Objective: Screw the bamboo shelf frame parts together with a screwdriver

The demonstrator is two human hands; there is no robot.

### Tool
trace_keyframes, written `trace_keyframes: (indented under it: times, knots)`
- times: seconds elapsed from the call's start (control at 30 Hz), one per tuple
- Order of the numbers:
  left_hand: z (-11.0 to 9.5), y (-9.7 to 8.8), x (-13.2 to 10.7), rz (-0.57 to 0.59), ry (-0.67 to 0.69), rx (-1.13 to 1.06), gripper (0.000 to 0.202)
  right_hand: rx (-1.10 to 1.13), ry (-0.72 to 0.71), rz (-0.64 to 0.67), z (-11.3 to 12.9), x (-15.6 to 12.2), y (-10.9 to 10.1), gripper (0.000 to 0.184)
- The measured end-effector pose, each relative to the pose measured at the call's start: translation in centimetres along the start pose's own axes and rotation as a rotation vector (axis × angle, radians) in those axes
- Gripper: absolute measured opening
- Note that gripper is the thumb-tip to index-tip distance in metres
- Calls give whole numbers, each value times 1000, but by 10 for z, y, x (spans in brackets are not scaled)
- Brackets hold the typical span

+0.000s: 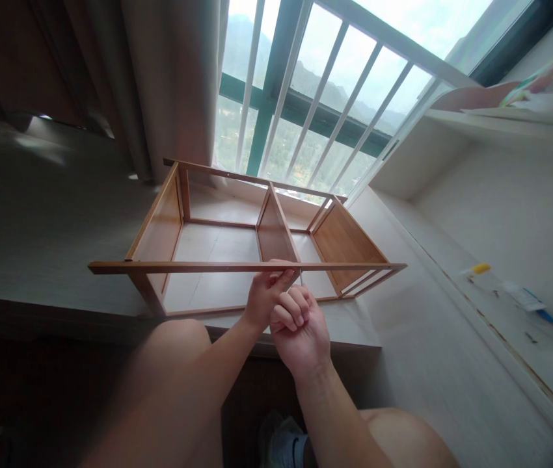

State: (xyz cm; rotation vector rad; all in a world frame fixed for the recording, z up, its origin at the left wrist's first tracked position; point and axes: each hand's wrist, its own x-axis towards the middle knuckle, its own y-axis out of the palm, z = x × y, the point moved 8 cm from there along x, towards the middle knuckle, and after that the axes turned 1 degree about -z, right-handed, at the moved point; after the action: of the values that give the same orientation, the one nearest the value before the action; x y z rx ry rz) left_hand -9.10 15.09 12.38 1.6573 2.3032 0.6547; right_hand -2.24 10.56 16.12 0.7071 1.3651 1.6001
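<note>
A wooden shelf frame (218, 266) lies on its side on a pale ledge (37, 240) under the window. It has two end panels and a middle divider (274, 231). My left hand (264, 296) pinches the near top rail just where the divider meets it. My right hand (298, 331) is closed in a fist right below, gripping a thin metal tool (300, 278) whose tip points up at the rail. Both hands touch each other.
A barred window (315, 97) and a curtain (174, 84) stand behind the frame. To the right, a white surface (501, 292) carries a yellow-capped item (479, 268) and a small tube (525, 299). My bare knees are at the bottom.
</note>
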Motion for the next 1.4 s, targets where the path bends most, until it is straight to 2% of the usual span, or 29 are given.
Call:
trace_keyframes:
  times: [0.1, 0.2, 0.3, 0.37, 0.47, 0.53, 0.67, 0.77, 0.97, 1.4]
  knots:
    - [-3, 2, 0, 37, 59, 77, 25, -69, 4, -13, 1, -2, 1, 35]
    - [-3, 3, -1, 50, 73, 119, 28, -309, -11, -58, 7, -4, -2, 35]
    - [-3, 4, -1, 66, 72, 117, 28, -785, -86, -150, 23, -4, -12, 41]
    - [-2, 5, -1, 76, 69, 109, 29, -1195, -214, -211, 42, -4, -13, 45]
    - [-1, 6, -1, 80, 69, 109, 29, -1849, -426, -218, 64, -5, 0, 46]
    - [-1, 6, -1, 83, 75, 106, 30, -2207, -492, -176, 68, -4, 10, 42]
    - [2, 5, 0, 80, 61, 91, 29, -2616, -494, -201, 72, -3, 21, 40]
    - [2, 5, 0, 73, 59, 98, 28, -2772, -482, -248, 73, -1, 26, 40]
    - [0, 6, 0, 75, 76, 101, 26, -2917, -475, -228, 71, 1, 31, 40]
    - [-2, 7, -1, 77, 50, 63, 27, -2970, -469, -215, 69, -1, 33, 39]
